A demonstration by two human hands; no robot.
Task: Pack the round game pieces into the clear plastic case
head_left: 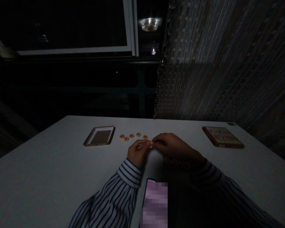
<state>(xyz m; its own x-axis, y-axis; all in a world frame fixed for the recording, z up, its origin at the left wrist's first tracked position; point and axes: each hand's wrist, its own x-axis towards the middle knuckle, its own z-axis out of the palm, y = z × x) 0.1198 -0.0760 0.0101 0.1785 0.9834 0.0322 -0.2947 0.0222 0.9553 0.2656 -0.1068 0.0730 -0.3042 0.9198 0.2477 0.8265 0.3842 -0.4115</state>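
Over the middle of the table, my left hand (138,152) pinches a small round xiangqi piece (151,144) between thumb and fingers. My right hand (172,144) meets it from the other side, its fingertips closed at the same piece. Just beyond my left hand lie several pale round xiangqi pieces (131,136) with red characters, face up in a loose group. More pieces (174,162) sit in the dark shadow under my right wrist, and their markings are hard to make out.
On the white table (49,171), an open shallow box tray (99,136) lies at the left and a box lid with a printed picture (223,136) at the right. A lit phone (150,190) is between my forearms. Behind hangs a string curtain (197,63) beside a window.
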